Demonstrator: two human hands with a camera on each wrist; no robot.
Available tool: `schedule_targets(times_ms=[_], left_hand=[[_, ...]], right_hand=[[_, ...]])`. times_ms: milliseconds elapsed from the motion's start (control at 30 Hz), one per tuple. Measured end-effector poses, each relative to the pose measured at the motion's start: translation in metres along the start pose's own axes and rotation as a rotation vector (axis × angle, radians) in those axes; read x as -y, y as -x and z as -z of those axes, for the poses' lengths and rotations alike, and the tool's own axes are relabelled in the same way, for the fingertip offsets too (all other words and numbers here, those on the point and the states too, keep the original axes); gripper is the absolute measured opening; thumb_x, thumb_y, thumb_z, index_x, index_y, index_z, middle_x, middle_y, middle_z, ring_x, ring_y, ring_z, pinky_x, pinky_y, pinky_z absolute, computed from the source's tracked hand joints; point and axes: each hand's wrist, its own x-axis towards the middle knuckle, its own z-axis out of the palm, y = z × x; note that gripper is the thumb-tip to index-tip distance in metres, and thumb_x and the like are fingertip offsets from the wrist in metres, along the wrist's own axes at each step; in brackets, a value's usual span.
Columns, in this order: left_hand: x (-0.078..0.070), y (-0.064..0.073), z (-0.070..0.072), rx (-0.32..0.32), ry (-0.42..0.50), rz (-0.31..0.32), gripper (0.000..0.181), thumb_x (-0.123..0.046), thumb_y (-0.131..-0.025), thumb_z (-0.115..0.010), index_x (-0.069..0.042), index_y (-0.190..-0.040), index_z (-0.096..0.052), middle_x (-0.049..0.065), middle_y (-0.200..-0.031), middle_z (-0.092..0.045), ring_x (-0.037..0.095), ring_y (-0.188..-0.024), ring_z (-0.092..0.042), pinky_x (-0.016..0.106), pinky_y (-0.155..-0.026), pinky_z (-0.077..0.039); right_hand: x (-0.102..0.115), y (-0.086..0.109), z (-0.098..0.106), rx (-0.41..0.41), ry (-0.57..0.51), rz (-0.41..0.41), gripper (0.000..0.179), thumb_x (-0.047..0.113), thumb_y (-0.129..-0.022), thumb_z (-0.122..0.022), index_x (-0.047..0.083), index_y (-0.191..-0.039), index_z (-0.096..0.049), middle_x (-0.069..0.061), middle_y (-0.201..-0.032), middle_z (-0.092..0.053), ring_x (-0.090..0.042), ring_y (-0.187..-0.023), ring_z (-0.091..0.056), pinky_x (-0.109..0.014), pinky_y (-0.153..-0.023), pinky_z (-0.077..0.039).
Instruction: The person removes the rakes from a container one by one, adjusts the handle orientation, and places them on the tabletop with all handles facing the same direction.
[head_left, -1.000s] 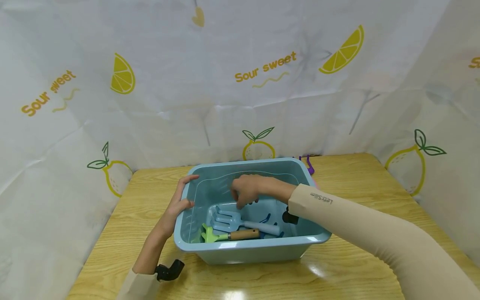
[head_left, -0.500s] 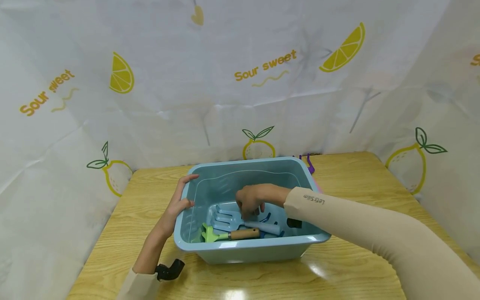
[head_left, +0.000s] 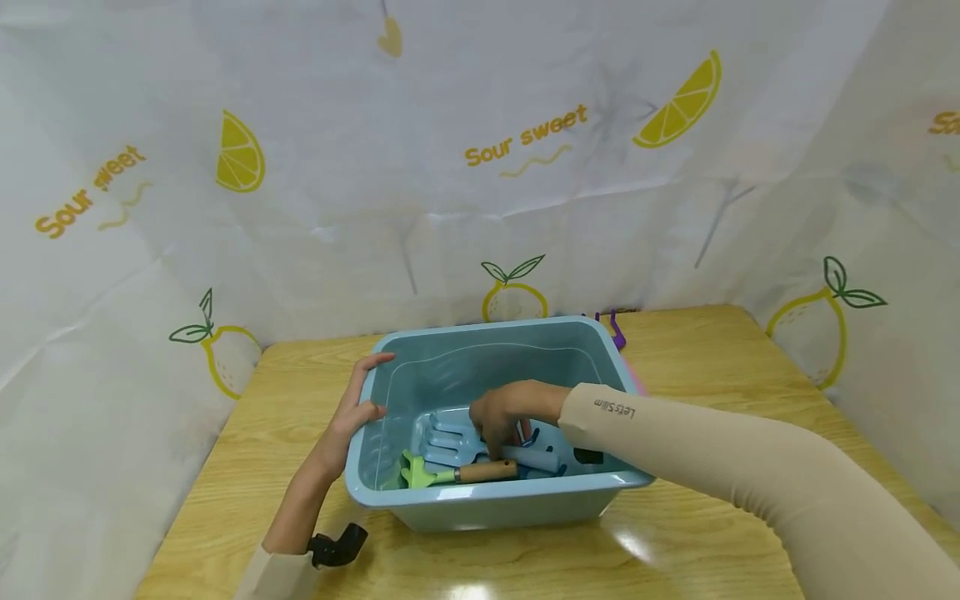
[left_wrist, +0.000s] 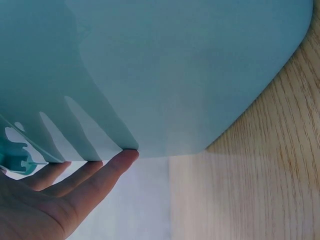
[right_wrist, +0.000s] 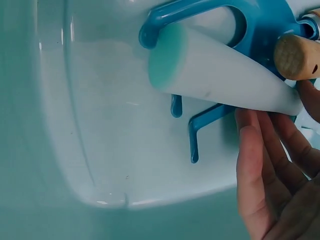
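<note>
A light blue plastic tub [head_left: 543, 487] stands on the wooden table. My left hand [head_left: 348, 417] grips its left rim, thumb on the inner side; the left wrist view shows fingertips against the outer wall. Inside, my right hand [head_left: 495, 417] pinches a light blue toy garden fork [head_left: 450, 442] near the neck, thumb on one side of the pale handle [right_wrist: 225, 72] and fingers on the other. The fork lies over a dark blue pronged tool [right_wrist: 272, 25]. In front of it is a green hand rake [head_left: 422, 475] with a wooden handle [head_left: 487, 471].
Behind the tub's back right corner, a purple pronged tool [head_left: 618, 335] lies on the table [head_left: 690, 358]. Something pink [head_left: 636, 380] shows past the right rim. A white lemon-print sheet [head_left: 337, 250] hangs behind and at the sides.
My right hand has lowered toward the near side of the tub, from above the floor onto the fork's handle. The left hand keeps its place on the rim.
</note>
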Motion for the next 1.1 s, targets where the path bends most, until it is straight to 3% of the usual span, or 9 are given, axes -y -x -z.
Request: schedule_targets(times_ms=[233, 600, 933, 1100], left_hand=[[0.0013, -0.0006, 0.0004, 0.008, 0.002, -0.002, 0.073, -0.012, -0.086, -0.040, -0.016, -0.157, -0.023, 0.014, -0.166, -0.010, 0.050, -0.144, -0.026, 0.064, -0.102, -0.042], [0.0009, 0.0009, 0.0017, 0.002, -0.001, -0.002, 0.073, -0.013, -0.086, -0.040, -0.016, -0.157, -0.023, 0.015, -0.165, -0.011, 0.053, -0.143, -0.028, 0.065, -0.099, -0.045], [0.0023, 0.0015, 0.0020, -0.009, -0.008, 0.021, 0.073, -0.013, -0.085, -0.041, -0.021, -0.156, -0.026, 0.014, -0.163, -0.014, 0.051, -0.138, -0.034, 0.059, -0.092, -0.050], [0.0017, 0.0007, 0.0031, -0.015, -0.024, 0.022, 0.074, -0.014, -0.085, -0.041, -0.022, -0.157, -0.026, 0.014, -0.164, -0.015, 0.051, -0.139, -0.033, 0.059, -0.092, -0.050]], right_hand=[[0.0014, 0.0005, -0.0015, -0.010, 0.035, 0.003, 0.011, 0.016, -0.090, -0.078, 0.015, -0.092, -0.067, -0.005, -0.082, -0.069, -0.021, -0.077, -0.071, -0.038, -0.075, -0.061], [0.0056, -0.0003, 0.0004, 0.045, 0.090, 0.000, 0.008, 0.015, -0.091, -0.075, 0.016, -0.090, -0.068, -0.004, -0.082, -0.070, -0.021, -0.077, -0.072, -0.037, -0.073, -0.061], [0.0060, -0.0013, 0.0024, 0.029, 0.032, -0.051, 0.010, 0.006, -0.091, -0.067, 0.012, -0.099, -0.064, -0.004, -0.086, -0.053, -0.019, -0.072, -0.061, -0.033, -0.063, -0.061], [0.0058, -0.0007, 0.0046, 0.025, 0.006, -0.045, 0.016, 0.007, -0.091, -0.069, 0.012, -0.106, -0.064, -0.005, -0.092, -0.055, -0.018, -0.078, -0.061, -0.032, -0.063, -0.061]])
